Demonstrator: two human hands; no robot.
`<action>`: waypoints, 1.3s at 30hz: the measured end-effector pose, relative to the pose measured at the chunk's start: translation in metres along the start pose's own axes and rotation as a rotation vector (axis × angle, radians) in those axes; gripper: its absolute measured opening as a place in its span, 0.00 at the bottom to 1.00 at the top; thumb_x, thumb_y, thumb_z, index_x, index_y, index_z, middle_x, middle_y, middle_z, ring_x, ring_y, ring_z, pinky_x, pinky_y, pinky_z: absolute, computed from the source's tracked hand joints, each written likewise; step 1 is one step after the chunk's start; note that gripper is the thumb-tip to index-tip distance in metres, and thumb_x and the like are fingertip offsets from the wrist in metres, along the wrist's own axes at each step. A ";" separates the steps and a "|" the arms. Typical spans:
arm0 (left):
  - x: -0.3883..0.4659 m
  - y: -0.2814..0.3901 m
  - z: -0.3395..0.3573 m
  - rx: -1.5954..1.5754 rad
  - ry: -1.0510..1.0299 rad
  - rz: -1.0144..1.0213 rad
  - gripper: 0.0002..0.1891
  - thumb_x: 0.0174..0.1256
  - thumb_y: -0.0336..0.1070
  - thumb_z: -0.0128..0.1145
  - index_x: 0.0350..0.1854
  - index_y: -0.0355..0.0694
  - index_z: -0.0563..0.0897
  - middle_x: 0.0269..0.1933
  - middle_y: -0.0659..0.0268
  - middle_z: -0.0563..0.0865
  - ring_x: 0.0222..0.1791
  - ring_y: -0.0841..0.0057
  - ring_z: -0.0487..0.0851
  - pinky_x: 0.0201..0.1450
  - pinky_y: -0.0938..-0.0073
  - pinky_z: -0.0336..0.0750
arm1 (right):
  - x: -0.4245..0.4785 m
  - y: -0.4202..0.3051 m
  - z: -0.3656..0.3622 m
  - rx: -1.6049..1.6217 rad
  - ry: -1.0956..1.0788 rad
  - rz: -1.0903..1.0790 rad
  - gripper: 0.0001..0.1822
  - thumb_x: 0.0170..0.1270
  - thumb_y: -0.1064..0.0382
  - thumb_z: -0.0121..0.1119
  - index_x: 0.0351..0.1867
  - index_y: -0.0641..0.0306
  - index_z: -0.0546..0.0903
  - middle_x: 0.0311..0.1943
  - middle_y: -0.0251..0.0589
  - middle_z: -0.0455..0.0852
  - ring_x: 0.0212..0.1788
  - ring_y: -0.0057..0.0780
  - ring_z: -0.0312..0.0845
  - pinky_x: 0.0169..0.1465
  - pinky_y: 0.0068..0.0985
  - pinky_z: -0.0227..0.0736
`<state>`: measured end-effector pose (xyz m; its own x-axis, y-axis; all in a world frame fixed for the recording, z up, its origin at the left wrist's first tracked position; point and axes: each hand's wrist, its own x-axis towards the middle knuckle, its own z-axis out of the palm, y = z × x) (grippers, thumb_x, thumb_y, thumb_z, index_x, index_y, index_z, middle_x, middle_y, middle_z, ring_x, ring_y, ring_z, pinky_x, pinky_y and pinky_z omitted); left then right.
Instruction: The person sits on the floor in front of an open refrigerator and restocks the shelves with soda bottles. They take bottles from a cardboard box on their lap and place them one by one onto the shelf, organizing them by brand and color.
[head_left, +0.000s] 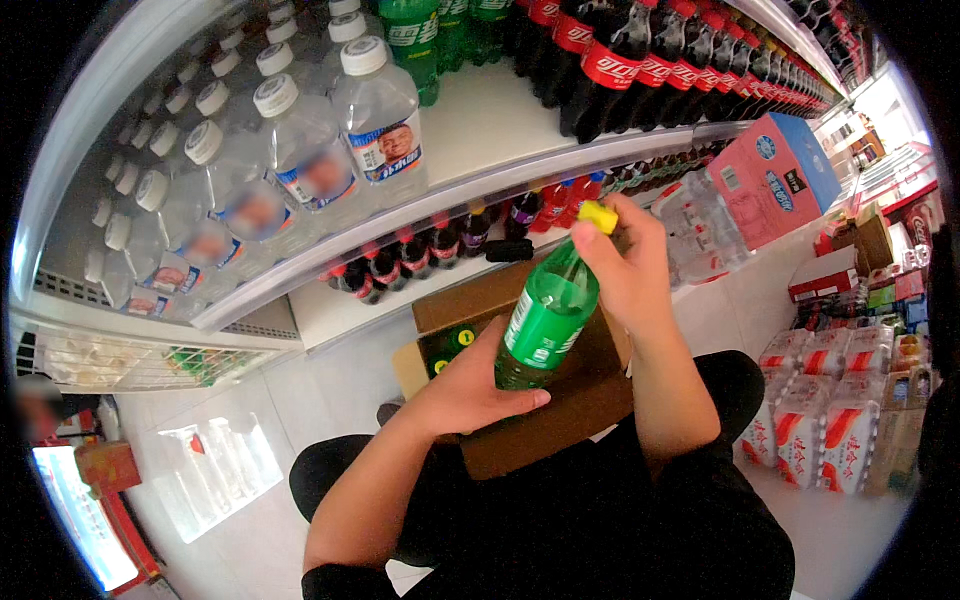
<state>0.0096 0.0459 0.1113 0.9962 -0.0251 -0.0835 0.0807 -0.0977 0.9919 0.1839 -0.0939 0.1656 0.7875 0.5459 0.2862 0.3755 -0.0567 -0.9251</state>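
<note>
A green plastic soda bottle (550, 319) with a yellow cap (598, 217) is held tilted between my two hands. My right hand (628, 262) grips it by the cap and neck, while the fingers of my left hand (469, 386) wrap its base. Beneath it lies an opened cardboard box (517, 454) between my knees. At the box's left side, two yellow caps (466, 336) of more green bottles show; my left hand and the bottle hide part of the interior.
Ahead, a shelf (510, 112) carries clear bottles (382, 120), green bottles (412, 45) and cola bottles (607, 67). Small bottles (412, 255) and a black object (509, 250) occupy the lower shelf. A pink-and-blue carton (776, 180) stands right, above shrink-wrapped packs (825, 412). Plastic wrap (217, 472) lies left.
</note>
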 end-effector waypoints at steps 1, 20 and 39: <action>0.001 0.001 0.000 -0.048 -0.005 -0.002 0.43 0.57 0.39 0.78 0.72 0.32 0.69 0.63 0.50 0.82 0.66 0.62 0.79 0.71 0.64 0.71 | 0.004 -0.006 0.002 0.029 0.021 0.024 0.14 0.68 0.58 0.70 0.41 0.67 0.82 0.32 0.34 0.84 0.36 0.16 0.75 0.40 0.22 0.73; -0.002 0.005 -0.007 -0.294 0.208 0.116 0.34 0.64 0.29 0.71 0.72 0.38 0.71 0.63 0.62 0.80 0.56 0.77 0.83 0.54 0.73 0.80 | -0.013 -0.024 0.020 0.295 -0.092 0.095 0.37 0.50 0.60 0.82 0.62 0.66 0.78 0.54 0.40 0.87 0.57 0.32 0.81 0.66 0.34 0.72; 0.002 -0.014 -0.012 -0.095 0.324 0.009 0.09 0.72 0.24 0.61 0.51 0.34 0.81 0.45 0.64 0.88 0.46 0.78 0.86 0.50 0.74 0.81 | 0.219 0.031 0.069 -0.332 0.325 -0.345 0.32 0.55 0.60 0.79 0.57 0.69 0.75 0.50 0.61 0.88 0.54 0.59 0.86 0.57 0.44 0.80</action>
<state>0.0109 0.0591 0.0986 0.9544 0.2934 -0.0553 0.0595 -0.0056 0.9982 0.3341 0.0819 0.1819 0.6825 0.2971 0.6678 0.7289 -0.2096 -0.6517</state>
